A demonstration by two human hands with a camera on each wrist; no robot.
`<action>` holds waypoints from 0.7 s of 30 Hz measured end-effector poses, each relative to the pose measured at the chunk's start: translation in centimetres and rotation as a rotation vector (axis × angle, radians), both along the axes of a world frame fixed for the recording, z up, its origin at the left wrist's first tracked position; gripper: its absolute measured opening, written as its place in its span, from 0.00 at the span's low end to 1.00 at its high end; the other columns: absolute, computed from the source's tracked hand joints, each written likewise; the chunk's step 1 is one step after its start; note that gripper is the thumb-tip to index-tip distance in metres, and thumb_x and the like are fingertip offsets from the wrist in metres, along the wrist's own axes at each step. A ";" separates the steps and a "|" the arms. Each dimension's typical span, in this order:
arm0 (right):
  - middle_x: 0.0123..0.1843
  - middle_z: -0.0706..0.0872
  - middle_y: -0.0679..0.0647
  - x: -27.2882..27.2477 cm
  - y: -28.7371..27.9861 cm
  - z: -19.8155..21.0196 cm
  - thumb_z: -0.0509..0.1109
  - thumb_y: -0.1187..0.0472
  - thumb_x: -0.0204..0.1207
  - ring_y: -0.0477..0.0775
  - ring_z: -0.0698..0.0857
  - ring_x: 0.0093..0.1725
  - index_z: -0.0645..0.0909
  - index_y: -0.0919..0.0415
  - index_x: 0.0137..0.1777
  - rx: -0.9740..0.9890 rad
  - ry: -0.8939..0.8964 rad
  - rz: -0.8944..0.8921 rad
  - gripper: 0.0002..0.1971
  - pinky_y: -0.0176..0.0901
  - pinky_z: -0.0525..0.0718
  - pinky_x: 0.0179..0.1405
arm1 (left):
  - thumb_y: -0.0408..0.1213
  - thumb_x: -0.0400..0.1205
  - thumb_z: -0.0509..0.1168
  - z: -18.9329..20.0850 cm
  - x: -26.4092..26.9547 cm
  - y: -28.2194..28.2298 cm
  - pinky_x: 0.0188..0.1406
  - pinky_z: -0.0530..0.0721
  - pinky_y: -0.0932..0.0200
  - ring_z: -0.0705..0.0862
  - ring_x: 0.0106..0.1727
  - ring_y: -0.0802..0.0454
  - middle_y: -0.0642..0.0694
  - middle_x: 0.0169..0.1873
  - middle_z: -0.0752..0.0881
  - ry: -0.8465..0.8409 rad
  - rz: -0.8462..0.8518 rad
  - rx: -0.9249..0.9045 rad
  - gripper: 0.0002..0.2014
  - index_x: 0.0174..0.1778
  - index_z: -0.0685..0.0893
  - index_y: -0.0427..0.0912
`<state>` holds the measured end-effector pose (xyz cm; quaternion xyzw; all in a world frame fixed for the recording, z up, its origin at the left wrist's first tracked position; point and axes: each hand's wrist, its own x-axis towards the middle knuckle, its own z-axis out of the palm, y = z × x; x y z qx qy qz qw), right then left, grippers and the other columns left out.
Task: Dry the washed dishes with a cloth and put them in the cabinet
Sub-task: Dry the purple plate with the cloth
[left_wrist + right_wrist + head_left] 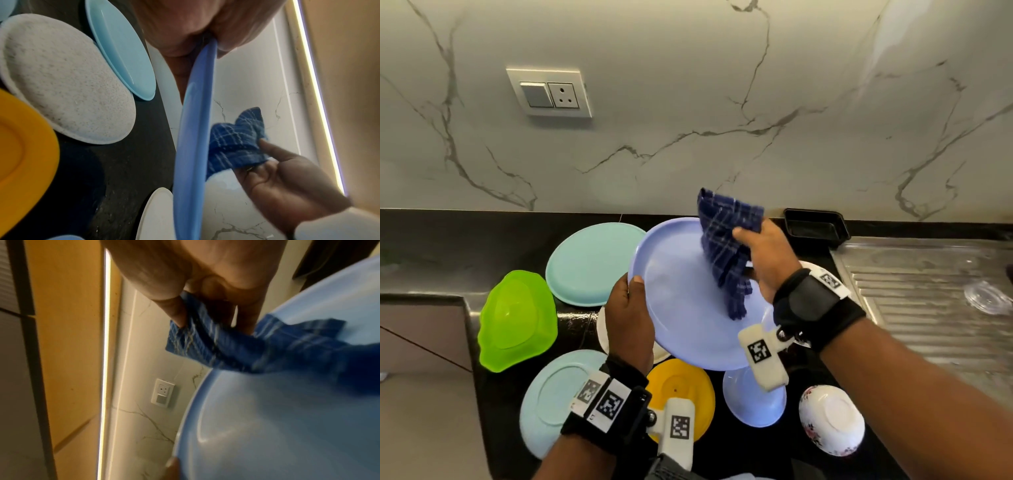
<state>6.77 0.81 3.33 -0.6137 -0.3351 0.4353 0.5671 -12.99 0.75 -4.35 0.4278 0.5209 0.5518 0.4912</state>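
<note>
From the head view, the lavender plate [681,301] is tilting above the black tabletop [431,246], its face turning up toward the camera. The left hand [628,318] is gripping its near-left rim, thumb on top. The right hand [767,260] is pinching the blue checked cloth [726,253], which is hanging onto the plate's face.

In the left wrist view, the plate [193,146] is showing edge-on, with the cloth [236,146] touching it.

In the right wrist view, fingers [176,313] are clamping the cloth [226,345] against the plate [277,426].

Bright even head view, blurred wrist views, glaring light strip [316,97]
</note>
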 end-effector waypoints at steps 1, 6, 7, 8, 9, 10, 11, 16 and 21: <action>0.60 0.88 0.59 0.1 -0.6 -0.9 0.65 0.69 0.83 0.62 0.88 0.58 0.79 0.56 0.64 -0.044 -0.008 -0.027 0.13 0.58 0.89 0.48 | 0.41 0.93 0.56 0.0 0.0 0.0 0.60 0.87 0.42 0.88 0.60 0.41 0.45 0.59 0.90 -0.012 0.008 0.004 0.15 0.69 0.85 0.44; 0.51 0.88 0.66 0.8 -3.1 -3.3 0.70 0.68 0.77 0.63 0.89 0.41 0.78 0.63 0.65 -0.260 -0.165 0.036 0.16 0.57 0.91 0.37 | 0.48 0.87 0.59 0.1 -0.4 -0.3 0.62 0.87 0.36 0.88 0.60 0.42 0.48 0.58 0.91 -0.044 0.066 0.002 0.13 0.62 0.87 0.55; 0.46 0.88 0.68 0.9 -3.4 -3.3 0.71 0.65 0.78 0.63 0.86 0.34 0.79 0.66 0.62 -0.303 -0.218 0.081 0.14 0.56 0.88 0.34 | 0.50 0.86 0.59 0.0 -0.4 -0.2 0.63 0.87 0.34 0.88 0.60 0.41 0.47 0.58 0.91 -0.046 0.071 -0.002 0.14 0.61 0.87 0.56; 0.42 0.87 0.67 1.0 -3.8 -3.3 0.72 0.62 0.78 0.64 0.84 0.31 0.79 0.68 0.61 -0.343 -0.277 0.115 0.15 0.55 0.86 0.33 | 0.52 0.85 0.59 0.0 -0.4 -0.2 0.63 0.87 0.34 0.88 0.60 0.41 0.47 0.58 0.91 -0.042 0.074 -0.006 0.14 0.59 0.88 0.58; 0.42 0.87 0.66 1.2 -4.0 -3.2 0.73 0.57 0.78 0.64 0.85 0.33 0.77 0.68 0.62 -0.390 -0.382 0.137 0.19 0.55 0.86 0.34 | 0.53 0.83 0.59 0.1 -0.3 -0.1 0.63 0.87 0.34 0.88 0.60 0.41 0.48 0.57 0.91 -0.037 0.078 -0.005 0.13 0.57 0.88 0.61; 0.48 0.87 0.65 1.4 -4.0 -3.2 0.74 0.51 0.77 0.66 0.87 0.40 0.75 0.66 0.65 -0.436 -0.550 0.134 0.24 0.55 0.85 0.38 | 0.54 0.83 0.59 0.1 -0.2 -0.1 0.63 0.87 0.34 0.88 0.60 0.41 0.49 0.57 0.91 -0.031 0.081 -0.003 0.13 0.56 0.88 0.63; 0.57 0.85 0.64 1.6 -4.1 -3.1 0.74 0.47 0.77 0.67 0.87 0.51 0.72 0.64 0.69 -0.463 -0.753 0.101 0.29 0.55 0.84 0.47 | 0.55 0.83 0.59 0.1 -0.1 0.0 0.63 0.86 0.34 0.88 0.60 0.41 0.48 0.57 0.91 -0.023 0.084 0.005 0.14 0.57 0.88 0.63; 0.62 0.80 0.57 0.5 -3.1 -2.4 0.67 0.34 0.76 0.64 0.82 0.59 0.77 0.55 0.64 -0.299 -1.147 0.085 0.28 0.56 0.83 0.57 | 0.51 0.87 0.58 0.8 1.6 -0.3 0.66 0.85 0.34 0.86 0.64 0.43 0.45 0.63 0.88 0.014 0.031 0.045 0.21 0.73 0.83 0.46; 0.66 0.81 0.56 0.7 -2.1 -2.5 0.65 0.43 0.78 0.64 0.82 0.62 0.73 0.57 0.68 -0.374 -1.259 0.229 0.24 0.49 0.79 0.52 | 0.45 0.92 0.58 0.9 4.2 -0.5 0.69 0.84 0.37 0.84 0.68 0.44 0.45 0.68 0.86 0.045 -0.055 0.085 0.19 0.76 0.80 0.45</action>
